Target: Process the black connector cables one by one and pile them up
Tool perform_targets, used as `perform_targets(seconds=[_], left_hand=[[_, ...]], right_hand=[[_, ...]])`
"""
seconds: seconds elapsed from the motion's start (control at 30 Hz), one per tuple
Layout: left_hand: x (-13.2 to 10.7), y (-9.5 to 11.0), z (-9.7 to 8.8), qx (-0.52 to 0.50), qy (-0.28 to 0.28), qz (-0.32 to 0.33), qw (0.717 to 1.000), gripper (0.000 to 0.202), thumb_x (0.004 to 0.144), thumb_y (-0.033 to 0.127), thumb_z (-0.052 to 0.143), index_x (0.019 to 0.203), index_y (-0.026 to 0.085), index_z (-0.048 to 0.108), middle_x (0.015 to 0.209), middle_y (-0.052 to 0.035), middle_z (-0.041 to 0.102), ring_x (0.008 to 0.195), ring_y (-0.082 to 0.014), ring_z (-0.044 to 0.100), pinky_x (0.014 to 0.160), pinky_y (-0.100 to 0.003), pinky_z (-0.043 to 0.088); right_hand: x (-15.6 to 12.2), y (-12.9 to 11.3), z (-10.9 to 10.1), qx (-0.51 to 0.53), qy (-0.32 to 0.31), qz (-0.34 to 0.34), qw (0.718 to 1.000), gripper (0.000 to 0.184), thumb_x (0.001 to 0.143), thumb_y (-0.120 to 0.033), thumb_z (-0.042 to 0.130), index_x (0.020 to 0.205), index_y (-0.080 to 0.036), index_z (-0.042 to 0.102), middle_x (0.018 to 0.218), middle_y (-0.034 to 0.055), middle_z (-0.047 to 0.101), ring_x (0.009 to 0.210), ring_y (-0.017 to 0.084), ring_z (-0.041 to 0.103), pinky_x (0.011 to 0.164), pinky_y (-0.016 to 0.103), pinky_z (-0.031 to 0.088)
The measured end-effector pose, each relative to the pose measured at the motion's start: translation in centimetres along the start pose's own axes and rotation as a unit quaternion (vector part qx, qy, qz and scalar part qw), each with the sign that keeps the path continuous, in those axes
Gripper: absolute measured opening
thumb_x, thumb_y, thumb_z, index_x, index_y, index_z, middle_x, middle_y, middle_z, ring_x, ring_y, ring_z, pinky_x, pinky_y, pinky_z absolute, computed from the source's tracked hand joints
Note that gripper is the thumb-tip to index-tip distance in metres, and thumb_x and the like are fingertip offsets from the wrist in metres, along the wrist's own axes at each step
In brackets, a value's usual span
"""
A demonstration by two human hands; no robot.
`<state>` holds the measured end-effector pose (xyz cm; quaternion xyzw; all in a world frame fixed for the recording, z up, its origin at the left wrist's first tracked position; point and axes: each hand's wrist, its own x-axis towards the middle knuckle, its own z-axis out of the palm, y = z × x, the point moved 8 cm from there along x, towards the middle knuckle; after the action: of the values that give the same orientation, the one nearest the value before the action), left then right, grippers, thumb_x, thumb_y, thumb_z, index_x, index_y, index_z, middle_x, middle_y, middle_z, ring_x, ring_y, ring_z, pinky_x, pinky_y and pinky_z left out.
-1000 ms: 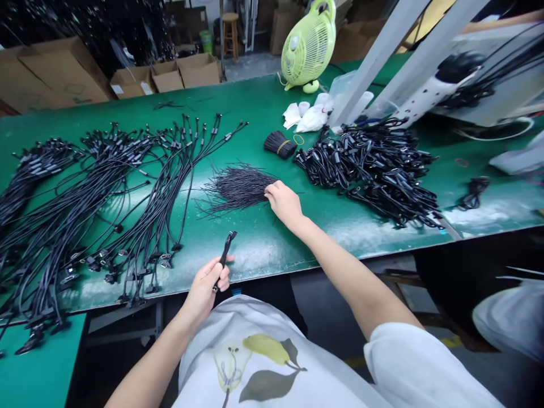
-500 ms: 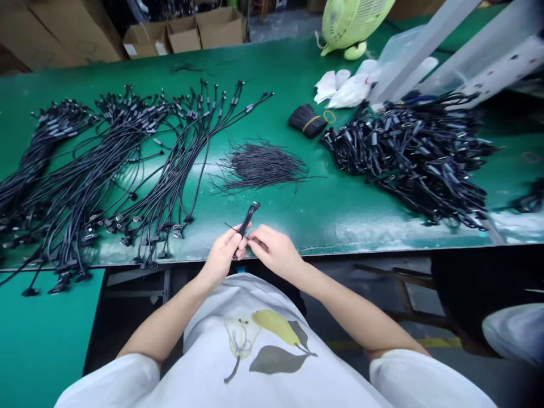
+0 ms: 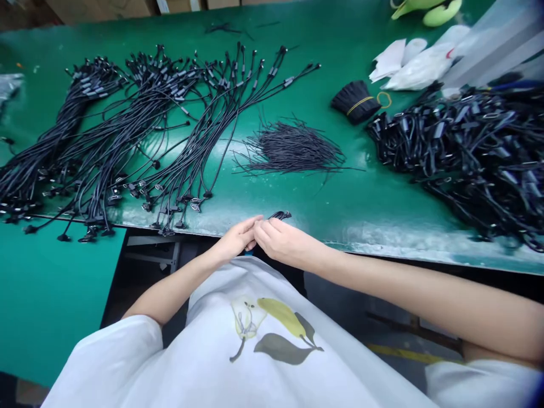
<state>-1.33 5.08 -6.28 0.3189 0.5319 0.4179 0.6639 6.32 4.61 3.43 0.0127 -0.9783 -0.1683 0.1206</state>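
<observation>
bench (image 3: pixel 340 34) green; held cable (image 3: pixel 280 215), spread cables (image 3: pixel 140 124) by the left edge and loose ties (image 3: pixel 293 150) black; shirt (image 3: pixel 204 362) white, printed with a yellow pear, grey leaf.

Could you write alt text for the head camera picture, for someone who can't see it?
A person's left hand and right hand meet at the edge of a green table, pinching a small black cable. Beyond lie spread-out cables at left, thin black strands in the middle, a tangled cable heap at right.
</observation>
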Motion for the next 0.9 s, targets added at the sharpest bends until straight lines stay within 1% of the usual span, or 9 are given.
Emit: perform_targets(seconds=[0.13, 0.2, 0.27, 0.37, 0.47, 0.57, 0.7, 0.8, 0.9], left_hand=[[-0.6, -0.7, -0.2, 0.100, 0.031, -0.031, 0.994, 0.065, 0.086, 0.036, 0.057, 0.144, 0.011, 0.041, 0.068, 0.0002, 0.059, 0.061, -0.0131, 0.053, 0.061, -0.026, 0.044], [-0.8, -0.1, -0.1, 0.188, 0.043, -0.002, 0.981, 0.059, 0.087, 0.029, 0.052, 0.143, 0.015, 0.043, 0.098, -0.0081, 0.069, 0.090, -0.0196, 0.063, 0.083, -0.033, 0.049], [-0.9, 1.2, 0.1, 0.244, 0.058, 0.048, 0.967, 0.059, 0.086, 0.025, 0.052, 0.144, 0.017, 0.043, 0.133, -0.0117, 0.058, 0.124, -0.0240, 0.053, 0.106, -0.037, 0.039], [-0.5, 2.9, -0.1, 0.232, 0.098, 0.094, 0.963, 0.056, 0.088, 0.027, 0.050, 0.143, 0.019, 0.043, 0.151, -0.0084, 0.042, 0.142, -0.0232, 0.034, 0.118, -0.038, 0.024], [0.3, 4.2, -0.6, 0.127, 0.130, 0.138, 0.974, 0.044, 0.092, 0.033, 0.045, 0.134, 0.021, 0.052, 0.144, -0.0066, 0.051, 0.137, -0.0226, 0.041, 0.116, -0.038, 0.029], [0.2, 5.6, -1.3, 0.043, 0.145, 0.190, 0.970, 0.038, 0.095, 0.039, 0.039, 0.115, 0.018, 0.064, 0.126, -0.0081, 0.062, 0.119, -0.0230, 0.057, 0.107, -0.039, 0.040], [-1.6, 7.1, -0.7, 0.167, 0.125, 0.219, 0.953, 0.054, 0.096, 0.053, 0.035, 0.081, 0.017, 0.073, 0.109, -0.0087, 0.062, 0.098, -0.0203, 0.059, 0.096, -0.035, 0.045], [-1.8, 5.6, 1.5, 0.273, 0.018, 0.165, 0.948, 0.058, 0.093, 0.059, 0.038, 0.079, 0.017, 0.075, 0.096, -0.0095, 0.063, 0.088, -0.0202, 0.058, 0.090, -0.035, 0.046], [-0.5, 3.3, 1.8, 0.204, -0.016, 0.072, 0.976, 0.068, 0.090, 0.068, 0.031, 0.089, 0.017, 0.075, 0.091, -0.0095, 0.067, 0.086, -0.0220, 0.060, 0.083, -0.034, 0.049]], right_hand=[[0.3, -1.1, 1.1, 0.004, -0.071, -0.001, 0.997, 0.040, 0.085, 0.003, 0.030, 0.078, -0.010, 0.067, 0.070, 0.0105, 0.056, 0.063, 0.021, 0.045, 0.058, 0.035, 0.032], [0.5, -0.6, 2.1, 0.011, -0.123, 0.027, 0.992, 0.041, 0.084, 0.004, 0.028, 0.078, -0.009, 0.066, 0.067, 0.0099, 0.055, 0.058, 0.019, 0.043, 0.055, 0.035, 0.029], [0.8, 0.9, 2.8, 0.055, -0.158, 0.084, 0.982, 0.038, 0.085, 0.002, 0.029, 0.083, -0.008, 0.066, 0.067, 0.0104, 0.056, 0.058, 0.020, 0.044, 0.054, 0.034, 0.028], [1.2, 3.9, 3.1, 0.179, -0.136, 0.221, 0.949, 0.029, 0.088, -0.007, 0.035, 0.090, -0.008, 0.064, 0.074, 0.0117, 0.059, 0.065, 0.021, 0.050, 0.058, 0.034, 0.030], [0.9, 5.1, 3.6, 0.256, -0.069, 0.357, 0.896, 0.028, 0.094, -0.015, 0.034, 0.091, -0.012, 0.062, 0.081, 0.0101, 0.061, 0.072, 0.020, 0.053, 0.064, 0.033, 0.033], [-0.7, 4.3, 4.9, 0.388, 0.049, 0.449, 0.803, 0.031, 0.099, -0.026, 0.035, 0.081, -0.016, 0.058, 0.080, 0.0053, 0.060, 0.074, 0.016, 0.052, 0.068, 0.027, 0.035], [-3.5, 4.1, 6.6, 0.534, 0.117, 0.453, 0.704, 0.034, 0.098, -0.031, 0.041, 0.069, -0.018, 0.051, 0.068, -0.0011, 0.053, 0.065, 0.011, 0.047, 0.063, 0.023, 0.033], [-5.7, 5.9, 4.9, 0.453, 0.139, 0.491, 0.731, 0.034, 0.097, -0.030, 0.039, 0.069, -0.017, 0.052, 0.070, 0.0005, 0.053, 0.067, 0.012, 0.047, 0.065, 0.025, 0.032], [-4.3, 4.8, 2.2, 0.364, 0.113, 0.421, 0.823, 0.029, 0.096, -0.024, 0.037, 0.077, -0.017, 0.057, 0.076, 0.0038, 0.059, 0.071, 0.014, 0.049, 0.066, 0.027, 0.031]])
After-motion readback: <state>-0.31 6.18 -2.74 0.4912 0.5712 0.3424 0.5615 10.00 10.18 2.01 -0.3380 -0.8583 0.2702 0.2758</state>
